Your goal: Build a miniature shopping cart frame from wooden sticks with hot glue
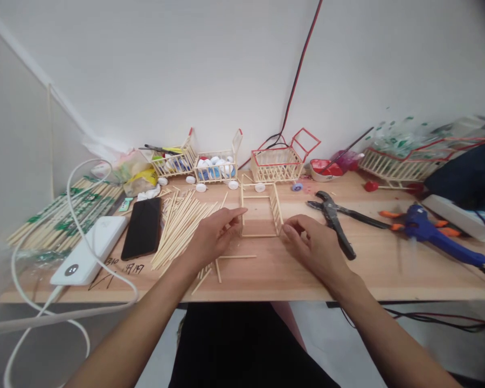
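A small open frame of thin wooden sticks [259, 235] stands on the wooden table between my hands, its right side filled with a row of short sticks. My left hand [214, 234] is at its left side, index finger stretched out past the left upright and thumb apart below. On the other side, my right hand [317, 245] is curled, its thumb and fingertips at the frame's near right corner. Loose sticks [181, 226] lie fanned out beside and partly under my left hand. A single stick [238, 256] lies in front of the frame.
Finished stick carts [277, 164] line the wall, near a bowl of red paint [326, 170]. Pliers [333, 221] and a blue glue gun [440, 237] lie right. Left are a phone [142, 229], a white power bank [89, 250] with cable, and packaged sticks [76, 207].
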